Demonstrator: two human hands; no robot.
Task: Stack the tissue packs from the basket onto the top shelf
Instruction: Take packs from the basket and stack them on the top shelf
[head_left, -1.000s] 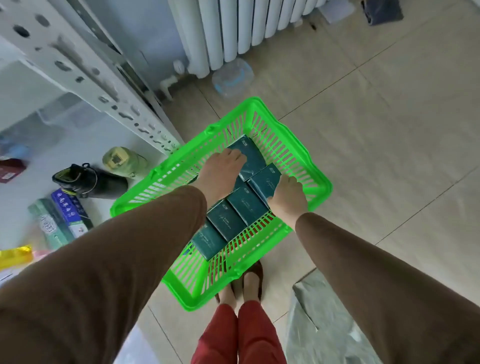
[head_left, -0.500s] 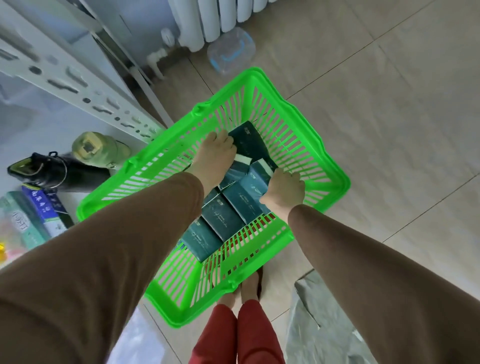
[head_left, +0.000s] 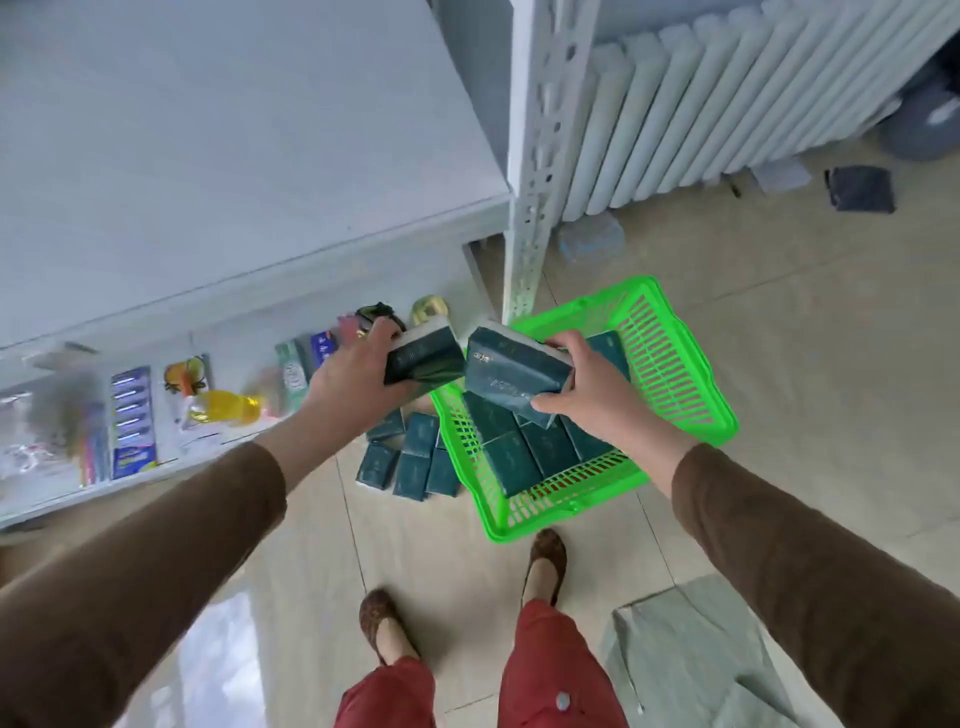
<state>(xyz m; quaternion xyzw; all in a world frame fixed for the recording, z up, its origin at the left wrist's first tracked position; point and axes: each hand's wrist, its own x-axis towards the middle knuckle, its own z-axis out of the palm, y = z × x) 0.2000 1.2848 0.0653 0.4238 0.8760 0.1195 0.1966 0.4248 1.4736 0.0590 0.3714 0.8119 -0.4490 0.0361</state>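
A bright green plastic basket (head_left: 670, 358) stands on the tiled floor and holds several dark teal tissue packs (head_left: 524, 452). My left hand (head_left: 353, 379) grips one teal pack (head_left: 423, 356), lifted above the basket's left rim. Beside it my right hand (head_left: 582, 384) grips a second teal pack (head_left: 511, 371) over the basket. The two held packs nearly touch. The pale top shelf (head_left: 208, 156) spreads bare across the upper left, well above both hands. More teal packs (head_left: 410, 462) lie on the floor to the left of the basket.
A perforated white shelf post (head_left: 535, 171) rises just behind the basket. A lower shelf (head_left: 130, 415) at left carries small packaged goods. A white radiator (head_left: 727, 104) lines the back wall. A grey-green bag (head_left: 691, 660) lies at bottom right, near my feet (head_left: 543, 566).
Both hands have risen out of the basket, each with a tissue pack in its grip. My view has lifted, so the top shelf now shows.
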